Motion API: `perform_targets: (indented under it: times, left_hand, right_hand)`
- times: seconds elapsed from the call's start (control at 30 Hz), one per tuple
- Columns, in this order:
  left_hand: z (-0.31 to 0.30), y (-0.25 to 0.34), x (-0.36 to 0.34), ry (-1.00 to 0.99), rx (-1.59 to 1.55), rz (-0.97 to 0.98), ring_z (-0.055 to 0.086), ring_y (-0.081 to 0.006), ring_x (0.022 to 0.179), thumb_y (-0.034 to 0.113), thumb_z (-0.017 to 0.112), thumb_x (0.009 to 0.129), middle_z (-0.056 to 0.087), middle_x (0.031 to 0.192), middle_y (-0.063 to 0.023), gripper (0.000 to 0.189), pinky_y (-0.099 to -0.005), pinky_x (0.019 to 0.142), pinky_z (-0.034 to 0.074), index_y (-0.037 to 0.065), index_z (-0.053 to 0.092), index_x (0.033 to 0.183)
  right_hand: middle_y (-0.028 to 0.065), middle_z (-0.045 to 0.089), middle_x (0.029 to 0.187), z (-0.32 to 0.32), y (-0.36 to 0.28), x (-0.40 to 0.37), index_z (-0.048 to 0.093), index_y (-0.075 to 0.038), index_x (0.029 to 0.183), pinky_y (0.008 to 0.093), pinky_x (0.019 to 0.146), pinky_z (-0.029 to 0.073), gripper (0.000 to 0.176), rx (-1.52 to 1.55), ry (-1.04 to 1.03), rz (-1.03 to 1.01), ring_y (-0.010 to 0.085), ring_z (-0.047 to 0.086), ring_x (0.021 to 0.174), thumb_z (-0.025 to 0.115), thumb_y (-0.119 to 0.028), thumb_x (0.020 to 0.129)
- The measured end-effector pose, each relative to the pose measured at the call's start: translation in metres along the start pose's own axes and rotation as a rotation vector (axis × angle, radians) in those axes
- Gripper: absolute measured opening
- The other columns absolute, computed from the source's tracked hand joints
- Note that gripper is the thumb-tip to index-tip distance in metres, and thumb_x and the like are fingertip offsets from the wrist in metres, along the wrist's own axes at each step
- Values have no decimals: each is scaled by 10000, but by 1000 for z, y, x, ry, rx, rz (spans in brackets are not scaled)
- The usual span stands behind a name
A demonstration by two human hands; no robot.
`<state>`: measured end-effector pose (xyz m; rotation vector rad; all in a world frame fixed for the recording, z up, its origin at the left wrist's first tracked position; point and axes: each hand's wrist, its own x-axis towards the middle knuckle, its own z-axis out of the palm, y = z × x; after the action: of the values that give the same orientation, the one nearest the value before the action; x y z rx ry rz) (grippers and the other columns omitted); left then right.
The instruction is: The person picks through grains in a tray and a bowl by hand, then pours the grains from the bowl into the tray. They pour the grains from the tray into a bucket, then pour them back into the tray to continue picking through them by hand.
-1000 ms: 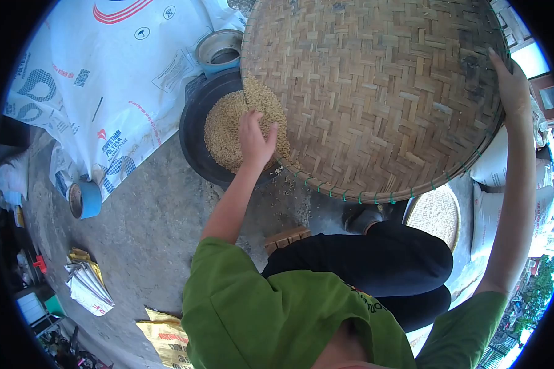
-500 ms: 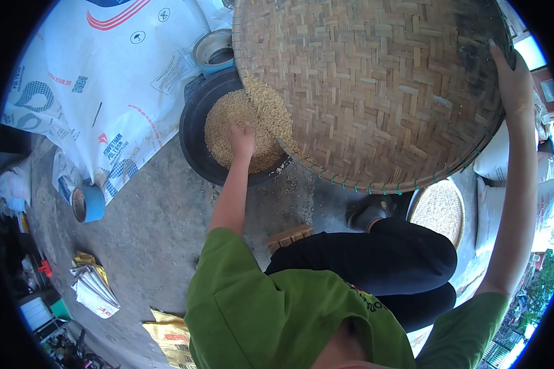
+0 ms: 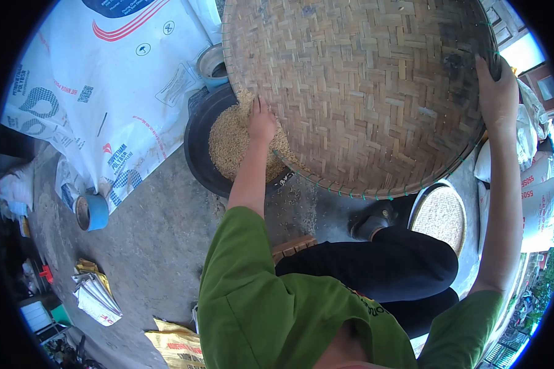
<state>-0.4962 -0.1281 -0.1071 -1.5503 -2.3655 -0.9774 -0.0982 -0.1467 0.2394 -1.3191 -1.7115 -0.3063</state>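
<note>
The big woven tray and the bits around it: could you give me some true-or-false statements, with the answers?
1. The right hand holds the rim of the round woven tray. True.
2. The dark basin has grain in it. True.
3. The left hand is on the white printed sacking. False: it is at the grain, by the tray's edge.
4. The ties along the tray's near rim are red. False: they are green.
5. The sacking lies to the left of the basin in the picture. True.
6. In this view the tray and basin are well apart. False: the tray's edge overlaps the basin.
</note>
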Motion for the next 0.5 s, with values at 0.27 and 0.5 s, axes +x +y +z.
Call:
perform_targets:
  times: [0.27,0.5]
  left_hand:
    - [-16,-23,-39,-111,192,-69,299,-359,1248,198,467,812,346,1345,-144,499,-455,994,302,119,381,1298]
    - [-31,-23,22,52,143,-19,247,-316,1285,115,496,781,297,1377,-128,567,-441,1014,283,34,309,1310]
  right_hand:
    - [177,620,835,-12,-22,-18,556,28,1011,351,761,443,370,-6,42,-19,294,606,800,538,-283,811]
    - [164,612,789,-16,-27,-21,555,31,983,346,722,446,328,23,64,-59,271,603,742,543,-253,818]
